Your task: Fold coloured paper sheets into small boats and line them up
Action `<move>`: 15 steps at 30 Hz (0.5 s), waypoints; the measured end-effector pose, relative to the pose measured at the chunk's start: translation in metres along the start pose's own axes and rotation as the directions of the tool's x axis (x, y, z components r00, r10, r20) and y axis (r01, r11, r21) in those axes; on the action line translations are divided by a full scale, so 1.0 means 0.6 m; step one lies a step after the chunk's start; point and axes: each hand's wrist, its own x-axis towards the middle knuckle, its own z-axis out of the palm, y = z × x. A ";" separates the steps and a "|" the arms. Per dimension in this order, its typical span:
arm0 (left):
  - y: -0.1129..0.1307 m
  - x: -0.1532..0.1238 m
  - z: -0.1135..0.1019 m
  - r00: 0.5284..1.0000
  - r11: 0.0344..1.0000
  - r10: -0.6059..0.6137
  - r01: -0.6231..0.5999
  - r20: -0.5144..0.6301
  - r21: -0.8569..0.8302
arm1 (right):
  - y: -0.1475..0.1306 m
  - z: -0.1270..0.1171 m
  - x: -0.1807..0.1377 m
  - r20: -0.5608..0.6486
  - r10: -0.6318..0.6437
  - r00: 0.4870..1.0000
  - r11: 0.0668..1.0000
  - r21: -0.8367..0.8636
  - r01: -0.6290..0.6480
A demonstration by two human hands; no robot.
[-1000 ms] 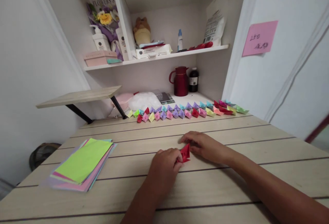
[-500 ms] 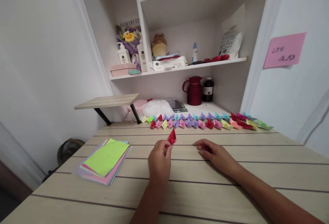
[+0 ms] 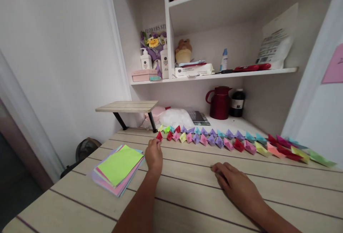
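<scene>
Desk point(image 3: 241, 204), paper stack point(image 3: 118, 168), boat row point(image 3: 230, 142)

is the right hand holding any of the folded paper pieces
No, the right hand lies flat and empty on the table; only the left hand pinches a red folded piece.

Only "FLOWERS ST", cut off by the shelf wall, readable in big letters on the paper wrap of the flower bunch point(image 3: 153, 38) up on the shelf point(image 3: 214, 77); print on the white bag point(image 3: 277, 42) and bottles point(image 3: 146, 60) too small to read.
</scene>
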 end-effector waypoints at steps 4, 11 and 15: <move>-0.004 0.030 0.020 1.000 1.000 0.000 0.000 0.012 0.005 | 0.009 0.008 0.000 -0.003 0.002 1.000 0.999 0.054 -0.002; -0.007 0.060 0.051 0.999 0.999 -0.028 0.029 0.041 -0.018 | 0.024 0.017 0.003 0.032 0.025 0.999 0.994 0.109 -0.028; -0.021 0.070 0.064 0.994 0.996 -0.077 0.079 0.075 -0.032 | 0.032 0.020 0.003 0.044 0.025 0.999 0.993 0.114 -0.030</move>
